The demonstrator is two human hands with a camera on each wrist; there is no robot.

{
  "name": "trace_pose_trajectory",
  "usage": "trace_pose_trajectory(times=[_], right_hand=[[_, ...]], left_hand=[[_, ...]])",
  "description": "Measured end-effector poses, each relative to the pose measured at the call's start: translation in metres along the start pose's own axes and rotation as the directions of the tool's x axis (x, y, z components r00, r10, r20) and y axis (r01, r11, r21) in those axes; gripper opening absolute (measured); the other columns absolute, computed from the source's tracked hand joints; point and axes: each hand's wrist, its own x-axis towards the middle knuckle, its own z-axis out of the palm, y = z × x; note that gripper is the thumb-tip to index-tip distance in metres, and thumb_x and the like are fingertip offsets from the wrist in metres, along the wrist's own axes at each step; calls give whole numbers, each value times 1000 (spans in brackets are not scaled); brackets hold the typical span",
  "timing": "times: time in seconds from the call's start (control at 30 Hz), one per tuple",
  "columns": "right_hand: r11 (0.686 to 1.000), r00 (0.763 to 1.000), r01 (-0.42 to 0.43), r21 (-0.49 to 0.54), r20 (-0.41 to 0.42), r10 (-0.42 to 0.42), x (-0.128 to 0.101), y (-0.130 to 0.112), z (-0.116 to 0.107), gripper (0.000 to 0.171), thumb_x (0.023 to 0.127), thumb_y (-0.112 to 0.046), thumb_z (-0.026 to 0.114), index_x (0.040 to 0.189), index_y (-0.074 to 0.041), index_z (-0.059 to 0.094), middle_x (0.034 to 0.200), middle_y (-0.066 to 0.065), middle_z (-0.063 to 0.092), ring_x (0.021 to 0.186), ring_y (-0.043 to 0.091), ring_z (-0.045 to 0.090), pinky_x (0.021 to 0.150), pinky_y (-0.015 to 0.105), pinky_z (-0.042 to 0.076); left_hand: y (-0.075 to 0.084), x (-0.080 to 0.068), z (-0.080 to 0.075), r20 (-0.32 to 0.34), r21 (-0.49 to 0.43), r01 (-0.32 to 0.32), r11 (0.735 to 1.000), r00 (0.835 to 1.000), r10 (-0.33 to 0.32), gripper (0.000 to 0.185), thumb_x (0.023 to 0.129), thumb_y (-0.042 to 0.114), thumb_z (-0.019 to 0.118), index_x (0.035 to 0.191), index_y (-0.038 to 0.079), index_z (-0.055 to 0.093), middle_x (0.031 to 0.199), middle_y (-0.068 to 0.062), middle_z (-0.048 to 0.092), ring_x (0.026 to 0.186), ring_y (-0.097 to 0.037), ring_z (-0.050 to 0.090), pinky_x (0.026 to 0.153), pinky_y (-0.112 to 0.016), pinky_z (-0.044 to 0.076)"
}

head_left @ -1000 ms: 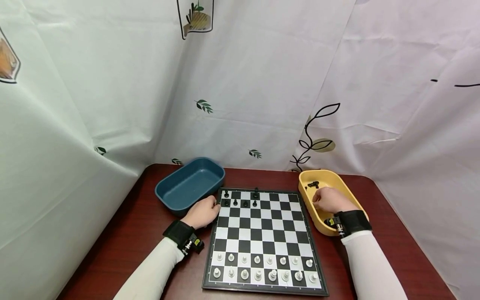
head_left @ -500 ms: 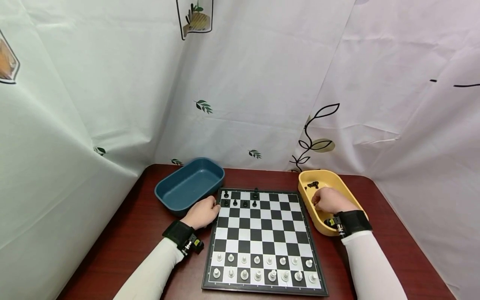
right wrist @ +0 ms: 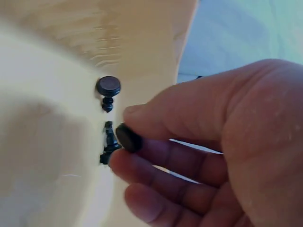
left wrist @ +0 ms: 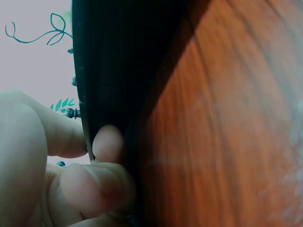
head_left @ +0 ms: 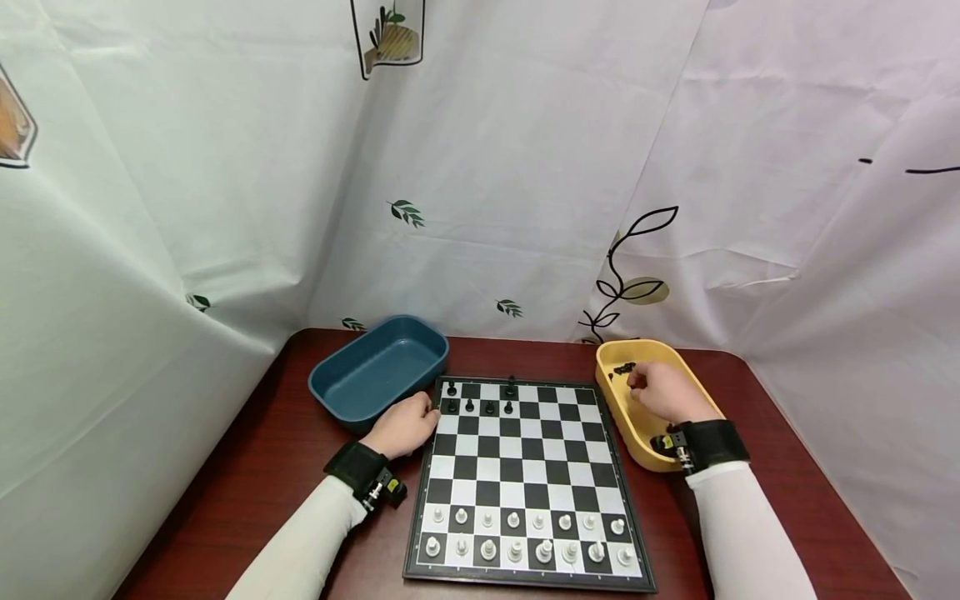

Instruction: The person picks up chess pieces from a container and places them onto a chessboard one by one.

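Note:
My left hand [head_left: 405, 427] grips the left edge of a magnetic-looking chessboard [head_left: 522, 450]. In the left wrist view its fingers lie on both sides of the board's dark edge [left wrist: 111, 61]. Inside the yellow tray [head_left: 663, 350], at the right, my right hand [head_left: 670, 393] pinches a black chess piece [right wrist: 129, 138] between thumb and fingers. Only the piece's round base shows clearly; its kind is hidden. More black pieces [right wrist: 110, 142] lie in the tray beyond the fingertips. Several black pieces [head_left: 490, 407] stand at the board's far left.
Two rows of white chess pieces [head_left: 514, 550] stand along the board's near side. A blue tray [head_left: 401, 342] sits on the dark red table [head_left: 225, 500] behind my left hand. A patterned white cloth [head_left: 525, 167] hangs behind the table.
My right hand has shifted slightly up and to the right within the yellow tray, its fingertips now lifted. My left hand stays at the board's edge.

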Motion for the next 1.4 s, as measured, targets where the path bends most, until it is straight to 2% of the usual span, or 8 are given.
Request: trace_pose_trajectory(times=[0.07, 0.3, 0.53, 0.7, 0.93, 1.13, 1.23, 1.4], right_hand=[[1000, 999, 2, -13, -40, -3, 0, -2, -3, 6, 91, 0, 78, 95, -2, 74, 86, 4, 72, 79, 22, 64, 78, 46, 54], [995, 982, -80, -53, -176, 70, 0, -18, -14, 6, 97, -12, 81, 99, -8, 77, 93, 7, 75, 80, 27, 67, 74, 51, 55], [999, 939, 3, -47, -343, -19, -1, -35, -17, 12, 96, -5, 84, 105, 0, 77, 100, 18, 75, 85, 36, 69, 77, 55, 55], [997, 903, 71, -39, -421, -81, 0, -50, -19, 13, 95, -1, 84, 106, 2, 79, 102, 18, 76, 87, 37, 70, 77, 55, 56], [991, 895, 132, 2, -431, -119, 0, -75, -15, 11, 97, -5, 85, 107, -3, 81, 100, 11, 77, 83, 29, 68, 73, 47, 55], [976, 873, 217, 9, -449, -190, 3, -97, -1, 15, 93, -3, 90, 104, -3, 81, 94, 9, 76, 76, 26, 66, 69, 42, 53], [972, 875, 232, 27, -441, -197, 4, -105, 7, 15, 92, -2, 90, 104, -2, 81, 94, 9, 76, 77, 25, 65, 70, 42, 52], [972, 895, 226, 68, -408, -180, 5, -114, 17, 15, 94, -3, 89, 107, -5, 81, 101, 9, 77, 82, 24, 66, 73, 43, 52]], left_hand=[[0, 0, 1, 0, 2, 0, 1000, 1000, 0, 23, 113, 26, 60, 94, 13, 59, 65, -4, 57, 43, -20, 55, 47, -37, 45], [0, 0, 1, -1, 2, 0, 1000, 1000, 0, 23, 113, 25, 60, 94, 13, 59, 64, -4, 57, 43, -20, 55, 48, -37, 45], [1, 0, 1, 2, -3, 0, 1000, 1000, 0, 23, 113, 25, 59, 93, 13, 58, 64, -4, 57, 43, -21, 55, 47, -37, 45], [1, 0, 0, 4, -11, -3, 1000, 1000, 3, 23, 112, 26, 59, 93, 13, 58, 64, -4, 57, 43, -20, 55, 47, -37, 45], [0, 1, 1, -7, -19, -13, 1000, 1000, 12, 21, 111, 25, 60, 95, 12, 58, 65, -4, 57, 43, -20, 56, 48, -36, 46], [-1, 1, 0, -8, -21, -11, 1000, 1000, 11, 22, 112, 26, 59, 94, 13, 58, 65, -3, 57, 44, -20, 56, 48, -37, 45], [0, 1, -1, -6, -28, -7, 1000, 1000, 7, 23, 112, 26, 59, 94, 13, 59, 65, -3, 57, 44, -20, 56, 48, -37, 44], [1, -1, -2, -3, -29, -9, 1000, 1000, 9, 22, 112, 25, 58, 94, 13, 59, 66, -4, 57, 44, -21, 55, 48, -37, 45]])
